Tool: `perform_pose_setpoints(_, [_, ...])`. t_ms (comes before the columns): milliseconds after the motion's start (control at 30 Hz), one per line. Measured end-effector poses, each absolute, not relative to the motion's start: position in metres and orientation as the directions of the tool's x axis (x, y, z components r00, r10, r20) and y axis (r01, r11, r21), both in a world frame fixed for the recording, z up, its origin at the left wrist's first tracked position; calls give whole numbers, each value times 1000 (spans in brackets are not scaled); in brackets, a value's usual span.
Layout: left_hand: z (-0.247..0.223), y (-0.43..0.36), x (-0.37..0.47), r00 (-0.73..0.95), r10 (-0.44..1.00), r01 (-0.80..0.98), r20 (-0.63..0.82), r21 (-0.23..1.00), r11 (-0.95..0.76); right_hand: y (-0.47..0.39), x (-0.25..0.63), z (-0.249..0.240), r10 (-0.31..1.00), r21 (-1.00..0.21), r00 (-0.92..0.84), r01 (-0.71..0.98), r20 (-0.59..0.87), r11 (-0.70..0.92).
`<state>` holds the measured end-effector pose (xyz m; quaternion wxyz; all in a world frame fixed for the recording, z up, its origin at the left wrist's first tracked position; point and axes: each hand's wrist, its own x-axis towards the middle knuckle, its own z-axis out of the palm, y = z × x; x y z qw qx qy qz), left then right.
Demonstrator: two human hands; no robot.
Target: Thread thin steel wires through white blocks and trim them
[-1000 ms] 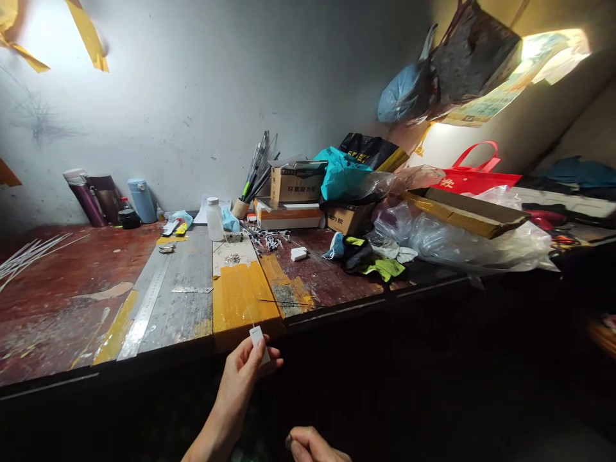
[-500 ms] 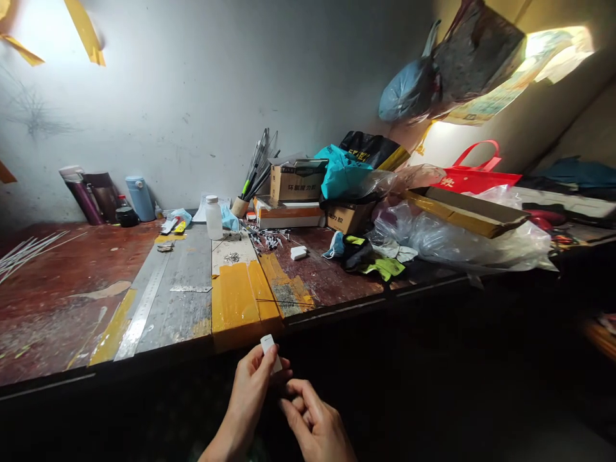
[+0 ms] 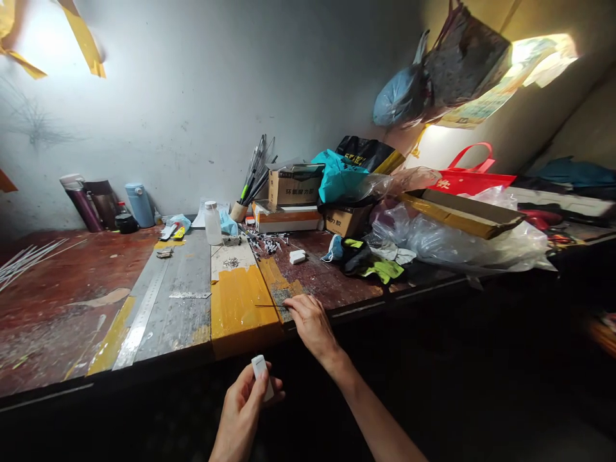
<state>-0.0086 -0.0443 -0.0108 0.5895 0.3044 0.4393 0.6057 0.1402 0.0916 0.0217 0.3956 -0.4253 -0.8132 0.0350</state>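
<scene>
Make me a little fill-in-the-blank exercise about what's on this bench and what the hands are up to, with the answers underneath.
1. The left hand holds a small block coloured ____.
2. The hand at the thin dark rods on the bench is the ____ one.
3. The handled bag behind the open cardboard tray is coloured ____.
4. In the picture, the blue flask stands to the ____ of the white-capped bottle.

Missing words: white; right; red; left.

Bright light falls on a scuffed grey wall [image 3: 192,102] behind a worn red-brown worktop [image 3: 62,289].
</scene>
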Motion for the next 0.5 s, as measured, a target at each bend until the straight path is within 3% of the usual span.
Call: perform_pose_setpoints(500, [-14,-51,-10,-120,977,-454,-177,885,105,107,153,42,491,-324,-704,371,513,870])
